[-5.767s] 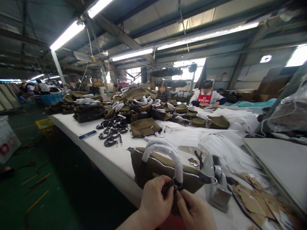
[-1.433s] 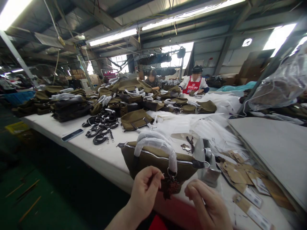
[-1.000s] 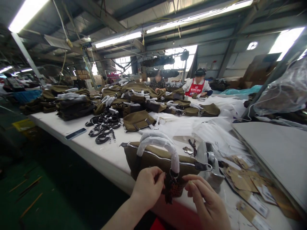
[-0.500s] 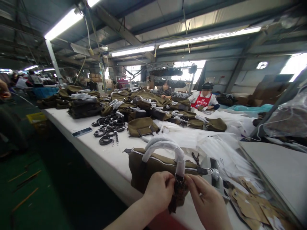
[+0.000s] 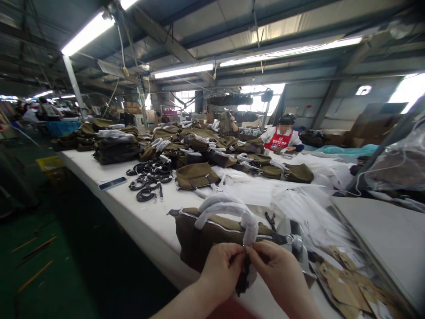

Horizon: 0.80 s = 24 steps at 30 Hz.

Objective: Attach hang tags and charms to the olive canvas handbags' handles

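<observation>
Overhead, a dim roof with strip lights spans the hall, and beneath it a long white table (image 5: 109, 170) runs from the far left toward the near right. Heaps of olive bags (image 5: 195, 141) crowd its far half, with a darker stack (image 5: 116, 148) at the left end and a person in a red apron (image 5: 280, 137) seated behind them. White wrapping sheets (image 5: 299, 195) spread across the right side, just beside a pale board (image 5: 392, 230) and a clear plastic bundle (image 5: 401, 164). Nearer, black straps (image 5: 151, 177) lie coiled in a loose pile, a phone (image 5: 113, 183) flat beside them. At the near edge stands one olive bag (image 5: 212, 237), zip shut, its handle (image 5: 229, 208) wrapped in white foam. A grey tape dispenser (image 5: 297, 248) sits just behind its right end, and brown paper tags (image 5: 352, 279) are scattered farther right. The left hand (image 5: 222, 270) and right hand (image 5: 282, 274) meet in front of the bag below the handle's ring, fingertips pinched together on a dark charm (image 5: 245, 279) that hangs there; the hands cover most of it.
</observation>
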Each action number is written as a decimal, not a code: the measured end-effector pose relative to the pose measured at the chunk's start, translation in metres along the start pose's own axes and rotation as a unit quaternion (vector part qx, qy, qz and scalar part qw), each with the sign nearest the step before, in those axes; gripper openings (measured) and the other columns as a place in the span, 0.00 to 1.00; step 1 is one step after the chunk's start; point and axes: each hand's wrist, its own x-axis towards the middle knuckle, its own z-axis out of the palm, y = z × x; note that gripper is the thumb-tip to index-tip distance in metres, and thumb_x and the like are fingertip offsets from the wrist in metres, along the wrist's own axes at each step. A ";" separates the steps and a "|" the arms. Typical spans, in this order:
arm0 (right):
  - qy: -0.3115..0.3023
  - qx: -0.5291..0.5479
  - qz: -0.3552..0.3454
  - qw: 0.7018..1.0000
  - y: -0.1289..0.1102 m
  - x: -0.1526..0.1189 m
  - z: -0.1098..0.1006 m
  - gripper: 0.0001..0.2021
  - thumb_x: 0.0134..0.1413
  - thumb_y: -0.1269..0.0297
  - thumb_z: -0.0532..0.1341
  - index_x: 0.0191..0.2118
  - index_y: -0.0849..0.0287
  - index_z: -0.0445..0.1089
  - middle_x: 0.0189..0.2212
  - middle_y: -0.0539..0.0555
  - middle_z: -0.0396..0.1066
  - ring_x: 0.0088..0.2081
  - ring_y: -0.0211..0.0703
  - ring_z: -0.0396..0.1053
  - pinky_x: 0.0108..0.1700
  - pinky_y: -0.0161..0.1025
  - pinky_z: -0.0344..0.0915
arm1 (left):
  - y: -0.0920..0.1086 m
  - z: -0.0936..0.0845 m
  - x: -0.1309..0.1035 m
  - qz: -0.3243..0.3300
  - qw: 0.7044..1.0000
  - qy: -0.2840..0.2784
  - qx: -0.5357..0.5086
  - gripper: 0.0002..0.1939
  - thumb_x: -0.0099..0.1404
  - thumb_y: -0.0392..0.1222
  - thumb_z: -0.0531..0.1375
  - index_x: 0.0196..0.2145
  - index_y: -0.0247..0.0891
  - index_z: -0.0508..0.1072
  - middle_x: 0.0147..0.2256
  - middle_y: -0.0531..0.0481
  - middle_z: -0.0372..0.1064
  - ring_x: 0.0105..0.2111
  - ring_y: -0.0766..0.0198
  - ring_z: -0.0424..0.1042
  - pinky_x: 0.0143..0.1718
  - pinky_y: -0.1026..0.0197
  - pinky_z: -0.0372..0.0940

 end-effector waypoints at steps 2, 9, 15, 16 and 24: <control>0.040 0.039 -0.005 0.998 -0.001 -0.002 0.002 0.18 0.59 0.52 0.56 0.22 0.55 0.71 0.22 0.51 0.68 0.26 0.42 0.67 0.29 0.37 0.58 | 0.002 -0.002 -0.003 0.060 0.995 0.047 0.071 0.12 0.66 0.35 0.54 0.28 0.38 0.75 0.26 0.51 0.69 0.28 0.65 0.69 0.32 0.64 0.62; 0.072 0.160 -0.021 0.984 -0.001 -0.007 0.005 0.17 0.60 0.51 0.58 0.27 0.56 0.74 0.23 0.51 0.69 0.27 0.42 0.66 0.30 0.36 0.60 | 0.006 -0.008 0.000 0.149 0.981 0.108 0.061 0.05 0.62 0.35 0.62 0.34 0.42 0.78 0.38 0.49 0.72 0.39 0.63 0.73 0.43 0.63 0.68; 0.090 0.281 0.052 0.954 0.010 -0.003 -0.005 0.19 0.59 0.46 0.58 0.34 0.58 0.72 0.24 0.51 0.70 0.23 0.37 0.63 0.24 0.33 0.60 | 0.007 -0.019 0.030 0.014 0.996 0.081 -0.032 0.11 0.67 0.46 0.57 0.35 0.37 0.74 0.34 0.48 0.74 0.27 0.67 0.72 0.27 0.66 0.67; 0.080 0.315 0.078 0.943 0.013 -0.002 -0.006 0.20 0.58 0.44 0.58 0.35 0.58 0.72 0.22 0.50 0.69 0.20 0.35 0.61 0.21 0.32 0.58 | 0.010 -0.021 0.037 -0.025 0.998 0.047 -0.023 0.13 0.68 0.47 0.54 0.37 0.37 0.73 0.29 0.50 0.72 0.22 0.68 0.69 0.23 0.67 0.65; 0.045 0.353 0.140 0.924 0.025 -0.004 0.000 0.26 0.55 0.36 0.55 0.33 0.58 0.68 0.17 0.45 0.64 0.14 0.31 0.59 0.16 0.29 0.52 | 0.023 -0.027 0.070 -0.037 0.958 -0.177 0.224 0.14 0.63 0.43 0.55 0.24 0.38 0.75 0.14 0.59 0.59 0.14 0.71 0.59 0.15 0.70 0.52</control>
